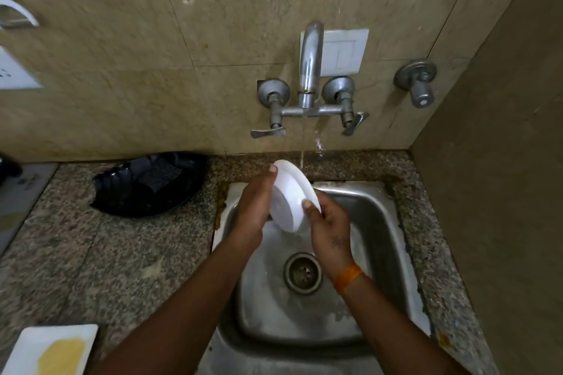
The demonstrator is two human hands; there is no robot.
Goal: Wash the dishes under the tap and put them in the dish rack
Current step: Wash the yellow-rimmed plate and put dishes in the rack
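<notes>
A small white plate [292, 192] is held tilted on edge over the steel sink [380, 222], its underside turned toward me. My left hand [256, 204] grips its left rim, thumb on the top edge. My right hand [327, 222] holds the lower right rim, thumb on the plate. A thin stream of water falls from the chrome tap [310, 64] just past the plate's upper right edge. An orange band sits on my right wrist.
A black ribbed tray [122, 195] with a dark scrub pad [161, 175] lies on the granite counter left of the sink. A white rectangular dish [36, 341] with yellow residue sits at the bottom left. The drain [302, 273] lies below my hands. A wall stands close on the right.
</notes>
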